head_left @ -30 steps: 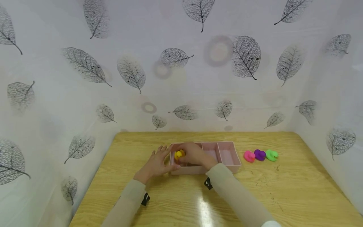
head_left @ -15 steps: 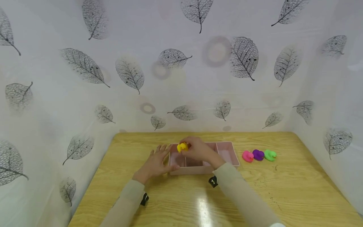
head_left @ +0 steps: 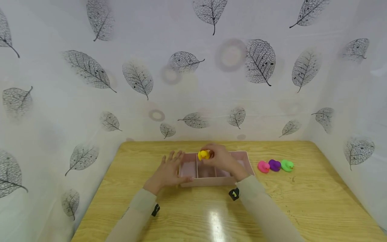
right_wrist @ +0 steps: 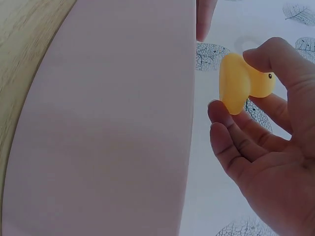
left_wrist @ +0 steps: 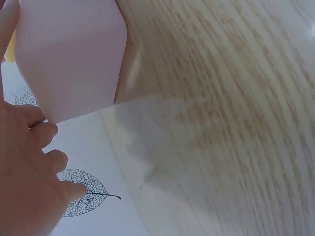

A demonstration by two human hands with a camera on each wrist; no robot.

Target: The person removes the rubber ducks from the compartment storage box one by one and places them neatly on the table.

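A pink divided box (head_left: pixel 208 182) stands on the wooden table. My right hand (head_left: pixel 223 160) holds a yellow toy duck (head_left: pixel 203 155) above it, near the divider right of the leftmost compartment. In the right wrist view the duck (right_wrist: pixel 235 81) is pinched between thumb and fingers, above the level of the box's rim. At the box's left end rests my left hand (head_left: pixel 167 172), fingers spread, the thumb along the front wall near the corner. In the left wrist view the fingertips (left_wrist: pixel 47 132) lie at the box's edge. Part of the box's right side is hidden by my right hand.
Right of the box, a pink duck (head_left: pixel 263 167), a purple duck (head_left: pixel 274 165) and a green duck (head_left: pixel 287 165) sit in a row on the table (head_left: pixel 187 215). A leaf-patterned white sheet (head_left: pixel 211 94) hangs behind and along both sides.
My right hand has lifted the yellow duck out of the leftmost compartment and carried it to the right over the box. The left hand has stayed at the box's left end.
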